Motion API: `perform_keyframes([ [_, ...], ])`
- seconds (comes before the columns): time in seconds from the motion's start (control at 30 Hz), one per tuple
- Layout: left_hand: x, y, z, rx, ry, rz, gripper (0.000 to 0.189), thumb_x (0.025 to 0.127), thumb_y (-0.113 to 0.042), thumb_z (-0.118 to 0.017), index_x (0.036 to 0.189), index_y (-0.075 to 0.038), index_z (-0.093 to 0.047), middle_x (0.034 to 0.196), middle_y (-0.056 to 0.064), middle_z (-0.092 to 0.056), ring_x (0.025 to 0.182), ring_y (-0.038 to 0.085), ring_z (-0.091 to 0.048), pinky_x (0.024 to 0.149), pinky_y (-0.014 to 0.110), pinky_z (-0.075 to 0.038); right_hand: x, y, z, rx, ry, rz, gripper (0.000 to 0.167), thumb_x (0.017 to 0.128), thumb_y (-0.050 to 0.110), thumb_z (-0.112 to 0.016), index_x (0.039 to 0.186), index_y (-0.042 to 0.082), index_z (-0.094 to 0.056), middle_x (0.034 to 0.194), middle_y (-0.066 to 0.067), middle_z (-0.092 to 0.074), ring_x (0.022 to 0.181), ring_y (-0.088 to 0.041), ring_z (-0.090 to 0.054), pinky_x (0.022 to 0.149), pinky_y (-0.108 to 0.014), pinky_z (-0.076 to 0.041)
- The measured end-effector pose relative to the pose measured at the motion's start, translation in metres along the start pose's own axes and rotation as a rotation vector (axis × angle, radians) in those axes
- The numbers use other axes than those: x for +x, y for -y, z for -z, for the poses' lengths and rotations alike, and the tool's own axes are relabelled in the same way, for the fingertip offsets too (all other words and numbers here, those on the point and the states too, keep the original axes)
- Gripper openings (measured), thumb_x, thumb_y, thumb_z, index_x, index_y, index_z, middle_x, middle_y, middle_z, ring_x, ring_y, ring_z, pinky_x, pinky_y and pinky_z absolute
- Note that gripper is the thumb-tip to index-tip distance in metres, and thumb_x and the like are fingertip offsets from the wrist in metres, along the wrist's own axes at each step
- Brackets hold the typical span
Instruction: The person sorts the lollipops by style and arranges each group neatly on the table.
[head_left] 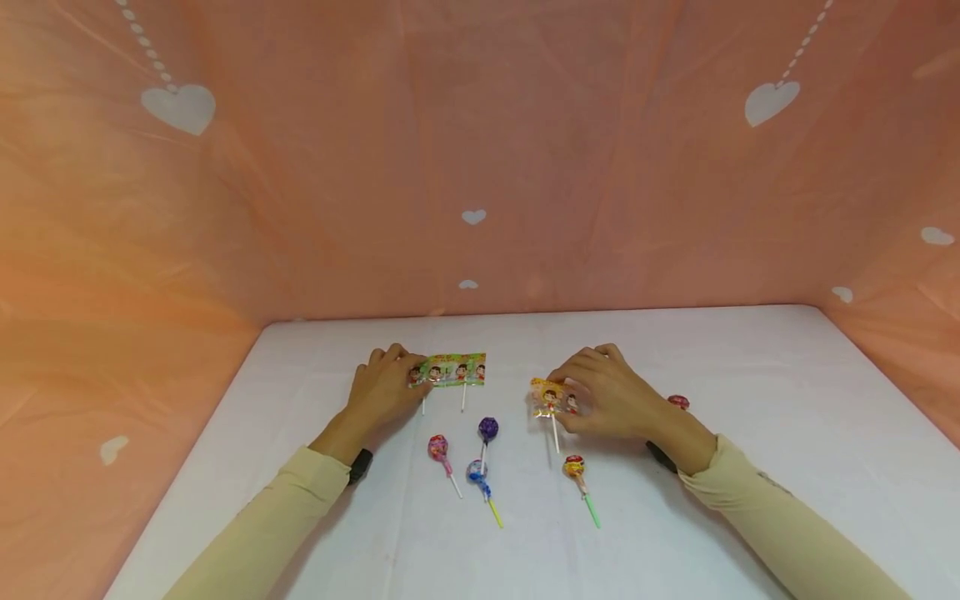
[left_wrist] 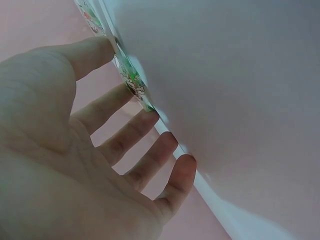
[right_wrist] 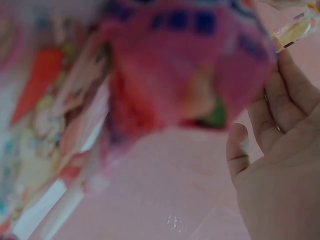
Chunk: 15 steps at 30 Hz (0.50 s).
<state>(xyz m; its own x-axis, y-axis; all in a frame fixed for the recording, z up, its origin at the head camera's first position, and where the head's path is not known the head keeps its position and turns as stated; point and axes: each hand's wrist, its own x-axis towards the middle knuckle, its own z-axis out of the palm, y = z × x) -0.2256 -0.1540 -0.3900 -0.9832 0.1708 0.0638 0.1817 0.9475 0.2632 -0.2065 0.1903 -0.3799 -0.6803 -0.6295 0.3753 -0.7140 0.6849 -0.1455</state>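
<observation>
The flat green plastic lollipop packet with white sticks (head_left: 459, 368) is over the white table (head_left: 750, 350), beyond the round purple lollipop (head_left: 488, 428) — its left end pinched between thumb and index finger of the left hand (head_left: 382, 390), other fingers loosely spread. The right hand (head_left: 617, 400) pinches the flat orange plastic lollipop packet (head_left: 546, 399) — its fingers curved, nearly closed.

A packet (head_left: 459, 369) is in the left hand (head_left: 381, 388); to its right, a wrapped lollipop (head_left: 546, 398) is in the right hand (head_left: 603, 393). Before these, on the worktop (head_left: 750, 358), three lollipops (head_left: 488, 429) lie grouped, a single lollipop (head_left: 574, 467) to their right. Seemingly, another lollipop (head_left: 678, 402) lies beyond the right wrist.
</observation>
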Motion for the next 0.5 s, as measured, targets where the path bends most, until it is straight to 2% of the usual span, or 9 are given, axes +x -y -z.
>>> perform_keyframes([
  [0.5,0.001,0.0,0.0,-0.003,0.001,-0.005,0.05,0.091,-0.039,-0.068,0.133,-0.013,-0.063,0.128,0.013,-0.057,0.119,0.035,-0.049,0.089,0.05,-0.043,0.015,0.002,-0.007,-0.001,0.008,0.006,0.035,0.076,0.04,-0.072,0.105,0.021,-0.073,0.103,0.009,-0.072,0.103,-0.013,-0.062,0.094,-0.044,-0.036],
])
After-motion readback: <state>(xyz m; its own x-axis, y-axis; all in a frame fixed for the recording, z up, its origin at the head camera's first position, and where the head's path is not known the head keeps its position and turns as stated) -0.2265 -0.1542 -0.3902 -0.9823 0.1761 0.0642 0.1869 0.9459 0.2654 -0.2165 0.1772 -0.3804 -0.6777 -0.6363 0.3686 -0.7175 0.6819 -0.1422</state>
